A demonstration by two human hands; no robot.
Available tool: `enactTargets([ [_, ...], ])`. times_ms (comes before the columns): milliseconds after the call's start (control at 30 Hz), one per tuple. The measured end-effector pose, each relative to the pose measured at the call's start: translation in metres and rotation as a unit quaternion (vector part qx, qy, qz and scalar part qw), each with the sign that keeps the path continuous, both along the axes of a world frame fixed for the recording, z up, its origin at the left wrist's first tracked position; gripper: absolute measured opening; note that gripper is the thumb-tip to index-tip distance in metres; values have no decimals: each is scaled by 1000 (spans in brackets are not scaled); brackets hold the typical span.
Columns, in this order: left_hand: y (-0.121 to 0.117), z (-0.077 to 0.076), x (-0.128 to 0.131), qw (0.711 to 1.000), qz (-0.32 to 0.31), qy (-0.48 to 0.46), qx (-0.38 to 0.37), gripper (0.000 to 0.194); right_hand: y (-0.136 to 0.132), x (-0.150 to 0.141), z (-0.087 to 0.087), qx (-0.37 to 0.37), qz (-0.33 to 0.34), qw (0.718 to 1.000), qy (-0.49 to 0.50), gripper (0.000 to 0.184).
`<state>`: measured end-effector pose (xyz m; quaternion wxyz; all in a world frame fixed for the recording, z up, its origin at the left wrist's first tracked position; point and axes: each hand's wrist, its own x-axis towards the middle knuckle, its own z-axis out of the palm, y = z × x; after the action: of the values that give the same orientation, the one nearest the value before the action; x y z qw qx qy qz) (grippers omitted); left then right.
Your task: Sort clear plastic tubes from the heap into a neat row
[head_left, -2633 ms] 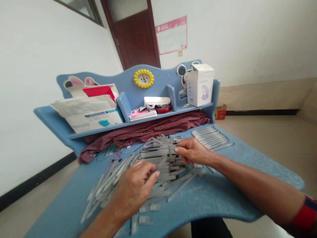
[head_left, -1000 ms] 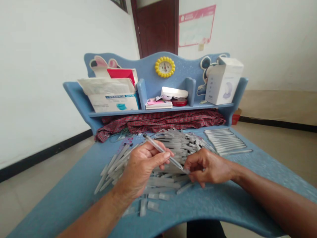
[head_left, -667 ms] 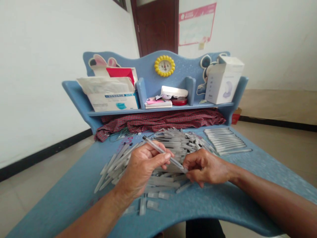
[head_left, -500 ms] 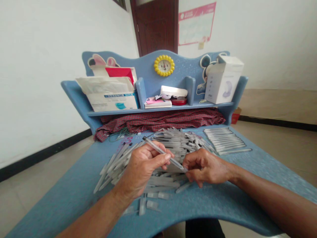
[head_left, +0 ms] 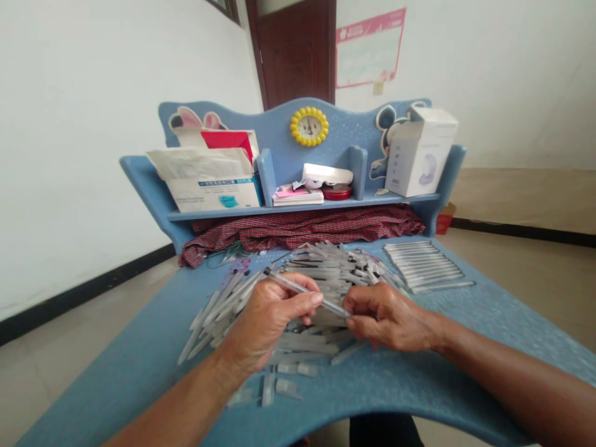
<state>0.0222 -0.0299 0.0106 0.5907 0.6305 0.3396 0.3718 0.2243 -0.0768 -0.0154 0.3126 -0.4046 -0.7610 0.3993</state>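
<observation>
My left hand (head_left: 272, 316) is closed round the middle of a clear pen (head_left: 291, 284) with a black plug at its upper left end. The pen slants down to the right. At its lower right end the thumb and forefinger of my right hand (head_left: 388, 318) are pinched; any small part between them is hidden. Beneath and behind both hands spreads a heap of translucent pen barrels (head_left: 326, 267), some with black ends. Several short clear caps (head_left: 287, 387) lie at the near side of the heap.
A row of pens (head_left: 426, 264) lies side by side on the blue desk (head_left: 470, 347) at the right. Behind stands a shelf (head_left: 209, 215) with a mask box (head_left: 214, 192), a white carton (head_left: 421, 152) and a yellow clock (head_left: 309, 126). Checked cloth (head_left: 298, 226) is bunched under it.
My right fingers have closed further over the pen's lower end. The pen lies slightly flatter and its black end is a little lower and further left.
</observation>
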Motion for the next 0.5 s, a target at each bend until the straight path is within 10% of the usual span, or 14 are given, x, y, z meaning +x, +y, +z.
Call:
enactTargets([
  [500, -4, 0, 4, 999, 9, -25, -38, 12, -6, -5, 3, 107, -30, 993, -51, 12],
])
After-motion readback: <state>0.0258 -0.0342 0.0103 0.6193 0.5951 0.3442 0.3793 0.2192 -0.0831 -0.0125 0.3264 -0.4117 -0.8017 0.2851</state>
